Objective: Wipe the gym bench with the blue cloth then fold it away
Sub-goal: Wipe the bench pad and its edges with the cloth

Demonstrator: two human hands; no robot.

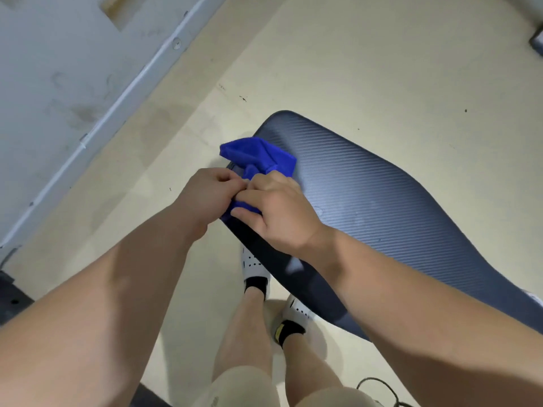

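The gym bench (367, 195) has a dark blue ribbed pad that runs from the centre down to the right edge. A bright blue cloth (258, 155) lies bunched on the pad's near-left edge, partly folded over itself. My left hand (205, 195) and my right hand (273, 210) meet at the cloth's near end, and both pinch the fabric there. The far part of the cloth fans out beyond my fingers. My hands hide the part of the cloth between them.
A grey wall panel with a pale metal rail (117, 104) runs diagonally at the left. My legs and white shoes (254, 265) stand on the beige floor below the bench. A black cable (379, 386) lies at the bottom right. A dark object (11, 298) sits at the left edge.
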